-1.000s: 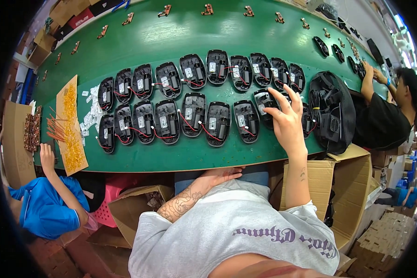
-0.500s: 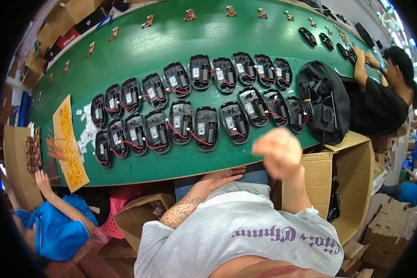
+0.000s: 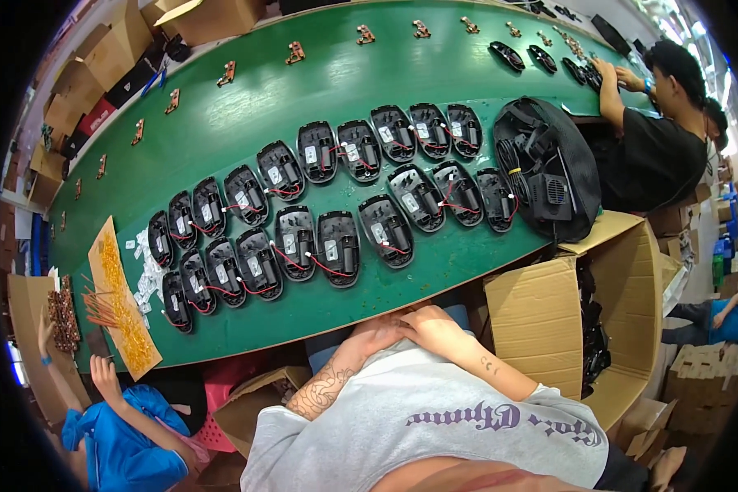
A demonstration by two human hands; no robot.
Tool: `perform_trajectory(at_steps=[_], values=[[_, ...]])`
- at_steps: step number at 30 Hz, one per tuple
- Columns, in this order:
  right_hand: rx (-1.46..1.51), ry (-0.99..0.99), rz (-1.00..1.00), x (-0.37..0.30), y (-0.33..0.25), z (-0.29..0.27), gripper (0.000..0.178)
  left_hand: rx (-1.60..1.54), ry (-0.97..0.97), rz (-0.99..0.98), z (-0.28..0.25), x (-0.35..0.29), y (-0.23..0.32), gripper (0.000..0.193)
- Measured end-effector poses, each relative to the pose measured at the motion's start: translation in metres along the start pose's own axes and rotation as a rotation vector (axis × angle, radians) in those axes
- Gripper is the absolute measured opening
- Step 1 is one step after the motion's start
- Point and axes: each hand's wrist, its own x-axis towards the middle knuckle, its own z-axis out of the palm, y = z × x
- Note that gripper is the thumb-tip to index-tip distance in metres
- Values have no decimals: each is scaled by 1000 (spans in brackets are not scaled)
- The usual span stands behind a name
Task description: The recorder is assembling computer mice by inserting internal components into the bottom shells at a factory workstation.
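Observation:
My left hand (image 3: 375, 334) lies low at the table's front edge, over my lap, its fingers stretched toward the right. Against its fingertips rests my right hand (image 3: 432, 326), fingers bent and pressed together; whether anything is between them is hidden. Both hands are just below the green table (image 3: 435, 289). Nearest to them on the tabletop are two rows of black oval plastic housings (image 3: 337, 248), open side up, each with a dark cylinder, a pale label and red and black wires.
A black round bag (image 3: 584, 176) with cables lies right of the rows. An open carton (image 3: 533, 307) stands at my right. At left are a board of amber pieces (image 3: 116, 287) and a person in blue (image 3: 131, 439). Another person (image 3: 652, 156) works at far right. Small circuit boards (image 3: 294, 52) line the far side.
My right hand has come down from above the table's edge to meet my left hand. The view has shifted, and the person in blue at left has raised a hand.

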Motion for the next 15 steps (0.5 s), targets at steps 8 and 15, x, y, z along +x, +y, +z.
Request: perform_trajectory(at_steps=[8, 15], values=[[-10, 29, -66, 1, 12, -14, 24, -98, 106, 34, 6, 0, 0, 41], [136, 127, -191, 1, 4, -28, 21, -55, 167, 19, 24, 0, 5, 42]])
